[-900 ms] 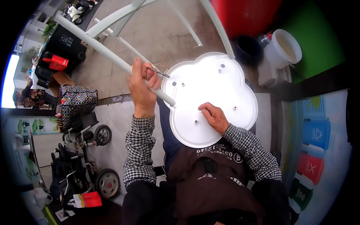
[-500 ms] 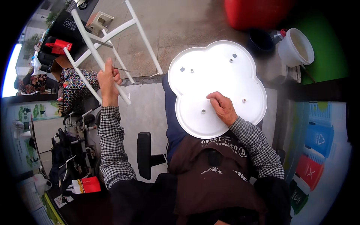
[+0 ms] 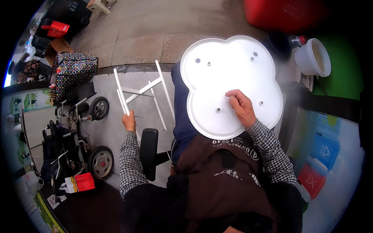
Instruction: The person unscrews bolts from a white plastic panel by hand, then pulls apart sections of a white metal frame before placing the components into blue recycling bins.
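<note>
Closest to the body, one white four-lobed panel [image 3: 229,77] lay across the person's lap, directly under the right hand [image 3: 241,108]. That hand rested there with its fingers loosely curled; I couldn't tell whether anything was tucked inside. The panel looked stiff and fairly light, its smooth face perhaps slippery, so I'd have held it by the raised rim. I counted four small sockets [image 3: 218,110] on it, two flanking the hand and two ahead, plus two dark spots [image 3: 197,61] by the farther pair.

Leftward, one black armrest [image 3: 149,153] stood just behind and right of the left hand [image 3: 129,120]. That hand was wrapped round one white frame [image 3: 145,90]; which leg sat in the palm I couldn't make out. Four slim legs and two crossing bars spread ahead and right of the grip. It seemed rigid and light but gangly, better balanced if grasped nearer the crossing.

Left of that grip was one wheeled cart [image 3: 64,155], two wheels [image 3: 101,162] plainly showing. Farther ahead-left sat one spotted bag [image 3: 75,73]; ahead-right of the right hand, one white bucket [image 3: 307,60]; beyond, one red bin [image 3: 285,13].
</note>
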Available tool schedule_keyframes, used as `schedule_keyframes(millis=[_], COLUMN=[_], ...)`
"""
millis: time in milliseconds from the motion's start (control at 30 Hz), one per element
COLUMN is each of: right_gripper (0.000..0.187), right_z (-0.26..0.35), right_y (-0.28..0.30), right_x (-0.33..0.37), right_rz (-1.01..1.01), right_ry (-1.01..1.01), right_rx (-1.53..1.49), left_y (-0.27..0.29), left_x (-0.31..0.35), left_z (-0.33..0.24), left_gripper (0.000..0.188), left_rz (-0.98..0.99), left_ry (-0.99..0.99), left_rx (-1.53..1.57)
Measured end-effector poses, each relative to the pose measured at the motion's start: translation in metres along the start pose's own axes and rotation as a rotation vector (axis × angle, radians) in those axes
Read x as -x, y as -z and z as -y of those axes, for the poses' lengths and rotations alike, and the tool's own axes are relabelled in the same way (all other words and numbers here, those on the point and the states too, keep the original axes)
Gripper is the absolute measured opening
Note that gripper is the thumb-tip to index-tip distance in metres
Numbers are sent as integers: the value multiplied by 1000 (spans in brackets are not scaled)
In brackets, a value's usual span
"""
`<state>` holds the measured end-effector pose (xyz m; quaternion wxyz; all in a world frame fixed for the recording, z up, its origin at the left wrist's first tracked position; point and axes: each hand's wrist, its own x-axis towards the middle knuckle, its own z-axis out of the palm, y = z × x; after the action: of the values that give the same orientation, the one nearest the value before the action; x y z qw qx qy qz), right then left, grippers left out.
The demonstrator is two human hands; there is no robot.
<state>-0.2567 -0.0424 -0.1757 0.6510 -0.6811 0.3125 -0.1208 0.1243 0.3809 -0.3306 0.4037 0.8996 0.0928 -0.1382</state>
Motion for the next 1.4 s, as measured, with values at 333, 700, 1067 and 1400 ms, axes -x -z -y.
schedule_keyframes(millis=[333, 700, 1067, 1400], right_gripper=[23, 39, 39, 33], right_z=[15, 8, -4, -19], right_y=[10, 29, 44, 44], right_x=[-8, -11, -11, -14], right_rz=[-7, -64, -4, 58], right_ry=[-177, -197, -214, -159], right_rx=[-232, -602, -885, -856], left_y=[33, -25, -124, -176], left_x=[4, 19, 193, 224], left_z=[63, -183, -324, -293], left_gripper=[55, 26, 28, 18], left_rz=[-73, 221, 845, 966], left_ry=[-304, -507, -847, -920], left_rx=[-672, 256, 204, -70])
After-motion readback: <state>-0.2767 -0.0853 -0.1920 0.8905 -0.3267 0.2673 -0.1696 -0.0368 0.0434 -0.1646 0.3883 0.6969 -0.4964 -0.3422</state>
